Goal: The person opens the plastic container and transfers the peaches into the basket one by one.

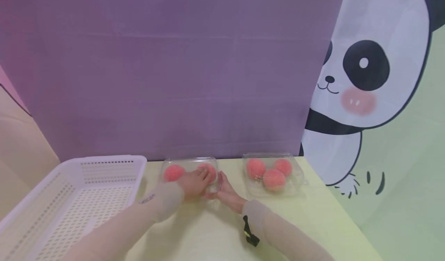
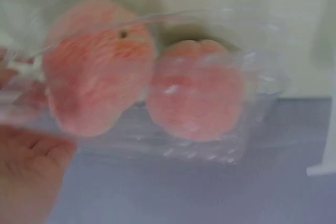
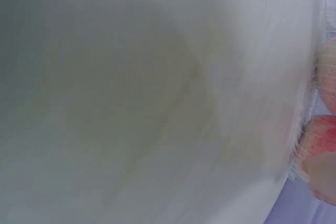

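A broad purple panel [image 1: 174, 79] with faint horizontal creases stands behind the pale yellow table [image 1: 212, 237]. To its right, a pale green wall [image 1: 410, 195] carries 1 large cartoon panda [image 1: 386, 17], partly hidden by the panel. At left, a beige surface [image 1: 21, 152] bears 1 dark curved line. Soft light leaves blurred shadows on the tabletop.

The head view looks forward and down from above the near side of the table [image 1: 201, 236], out over both sleeves [image 1: 114, 226] towards the far purple backdrop [image 1: 174, 71]. The left wrist view is close-up and turned roughly upside down, facing the left clear box [image 1: 190, 160]. These two share that box, its two peaches [image 1: 174, 173] and the backdrop. The right wrist view faces a blurred pale surface [image 3: 131, 93], peach showing only at its right edge.
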The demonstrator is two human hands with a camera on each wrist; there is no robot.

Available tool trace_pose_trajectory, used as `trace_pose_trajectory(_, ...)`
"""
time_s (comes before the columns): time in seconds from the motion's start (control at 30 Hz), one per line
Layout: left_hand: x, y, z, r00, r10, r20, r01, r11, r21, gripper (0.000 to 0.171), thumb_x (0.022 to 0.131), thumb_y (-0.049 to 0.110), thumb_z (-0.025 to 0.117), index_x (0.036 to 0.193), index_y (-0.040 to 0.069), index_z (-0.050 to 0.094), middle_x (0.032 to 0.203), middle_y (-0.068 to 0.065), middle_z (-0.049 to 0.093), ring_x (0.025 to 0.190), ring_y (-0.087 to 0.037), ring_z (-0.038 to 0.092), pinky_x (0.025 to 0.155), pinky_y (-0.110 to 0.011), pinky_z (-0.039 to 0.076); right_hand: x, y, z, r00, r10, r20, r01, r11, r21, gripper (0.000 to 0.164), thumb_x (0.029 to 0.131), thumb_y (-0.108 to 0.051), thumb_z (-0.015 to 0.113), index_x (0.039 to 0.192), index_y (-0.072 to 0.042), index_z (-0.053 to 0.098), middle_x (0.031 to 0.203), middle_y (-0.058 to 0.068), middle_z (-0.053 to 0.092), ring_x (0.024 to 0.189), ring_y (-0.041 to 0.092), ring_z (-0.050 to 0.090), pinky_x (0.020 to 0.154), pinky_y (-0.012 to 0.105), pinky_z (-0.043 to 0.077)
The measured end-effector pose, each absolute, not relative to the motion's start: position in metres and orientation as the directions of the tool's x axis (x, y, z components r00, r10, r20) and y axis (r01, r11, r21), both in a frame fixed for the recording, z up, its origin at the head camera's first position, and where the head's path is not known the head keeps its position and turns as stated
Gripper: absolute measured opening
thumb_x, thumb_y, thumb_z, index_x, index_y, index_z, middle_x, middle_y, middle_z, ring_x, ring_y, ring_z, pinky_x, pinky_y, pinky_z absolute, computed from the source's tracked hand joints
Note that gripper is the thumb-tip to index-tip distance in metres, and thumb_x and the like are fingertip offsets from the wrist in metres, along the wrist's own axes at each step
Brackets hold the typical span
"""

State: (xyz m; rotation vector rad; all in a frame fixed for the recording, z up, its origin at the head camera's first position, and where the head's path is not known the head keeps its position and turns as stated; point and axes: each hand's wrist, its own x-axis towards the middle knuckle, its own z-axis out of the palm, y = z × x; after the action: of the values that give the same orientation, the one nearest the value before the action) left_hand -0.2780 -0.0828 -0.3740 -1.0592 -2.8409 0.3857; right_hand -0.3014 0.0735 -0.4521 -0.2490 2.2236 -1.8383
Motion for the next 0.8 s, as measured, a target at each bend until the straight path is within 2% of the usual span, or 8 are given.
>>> trace_pose_trajectory(0.13, -0.280, -0.082, -0.378, -0.707, 0.707, 0.001, 0.634, 0.634, -0.444, 0.055, 0.091, 0.033, 0.051, 0.134, 0.001, 0.040, 0.137, -0.017, 0.044, 0.128, -0.029, 0.041, 0.099, -0.036, 0.044, -0.302, 0.073, -0.452, -0.956, -0.282, -0.077, 0.028, 0.174, -0.984, 0.109, 0.069, -0.011, 0.075, 0.146, -0.003, -0.001, 0.153, 0.018, 0.003, 0.140, 0.035, 0.008, 0.113, 0.051, 0.010)
trace_pose_trajectory(0.3, -0.281, -0.083, -0.372, -0.646, 0.763, -0.019, 0.620, 0.510, -0.596, 0.054, 0.088, 0.030, 0.056, 0.132, 0.002, 0.041, 0.134, -0.014, 0.046, 0.124, -0.027, 0.044, 0.102, -0.032, 0.040, -0.300, 0.070, -0.450, -0.962, -0.266, -0.056, 0.018, 0.145, -0.989, 0.106, 0.068, -0.008, 0.072, 0.146, -0.001, 0.000, 0.153, 0.019, 0.005, 0.140, 0.035, 0.008, 0.113, 0.049, 0.010)
trace_pose_trajectory(0.4, -0.280, -0.082, -0.368, -0.647, 0.762, -0.041, 0.627, 0.500, -0.597, 0.056, 0.085, 0.030, 0.059, 0.131, 0.003, 0.041, 0.132, -0.013, 0.047, 0.120, -0.026, 0.047, 0.098, -0.031, 0.045, -0.298, 0.069, -0.449, -0.966, -0.254, -0.051, 0.018, 0.130, -0.991, 0.105, 0.068, -0.005, 0.071, 0.146, -0.001, 0.000, 0.153, 0.019, 0.006, 0.140, 0.035, 0.009, 0.113, 0.049, 0.009)
trace_pose_trajectory(0.53, -0.279, -0.078, -0.365, -0.659, 0.750, -0.059, 0.652, 0.530, -0.542, 0.059, 0.083, 0.029, 0.062, 0.131, 0.003, 0.040, 0.131, -0.014, 0.048, 0.117, -0.026, 0.049, 0.086, -0.031, 0.052, -0.297, 0.071, -0.452, -0.966, -0.253, -0.054, 0.027, 0.108, -0.994, 0.105, 0.068, -0.004, 0.071, 0.146, -0.001, 0.000, 0.153, 0.019, 0.007, 0.140, 0.035, 0.010, 0.113, 0.050, 0.010)
trace_pose_trajectory(0.67, -0.281, -0.075, -0.364, -0.650, 0.757, -0.073, 0.681, 0.536, -0.499, 0.062, 0.082, 0.026, 0.064, 0.134, 0.002, 0.038, 0.134, -0.014, 0.045, 0.115, -0.026, 0.050, 0.082, -0.032, 0.054, -0.297, 0.075, -0.454, -0.965, -0.258, -0.053, 0.027, 0.101, -0.995, 0.106, 0.068, -0.004, 0.071, 0.146, -0.002, -0.002, 0.153, 0.018, 0.006, 0.140, 0.034, 0.009, 0.113, 0.050, 0.009)
trace_pose_trajectory(0.8, -0.284, -0.073, -0.361, -0.647, 0.756, -0.102, 0.689, 0.522, -0.503, 0.063, 0.084, 0.026, 0.062, 0.135, 0.002, 0.036, 0.136, -0.014, 0.043, 0.116, -0.025, 0.049, 0.082, -0.032, 0.054, -0.298, 0.076, -0.454, -0.963, -0.263, -0.063, 0.035, 0.109, -0.993, 0.107, 0.069, -0.006, 0.071, 0.146, -0.003, -0.003, 0.154, 0.016, 0.004, 0.140, 0.033, 0.007, 0.114, 0.050, 0.007)
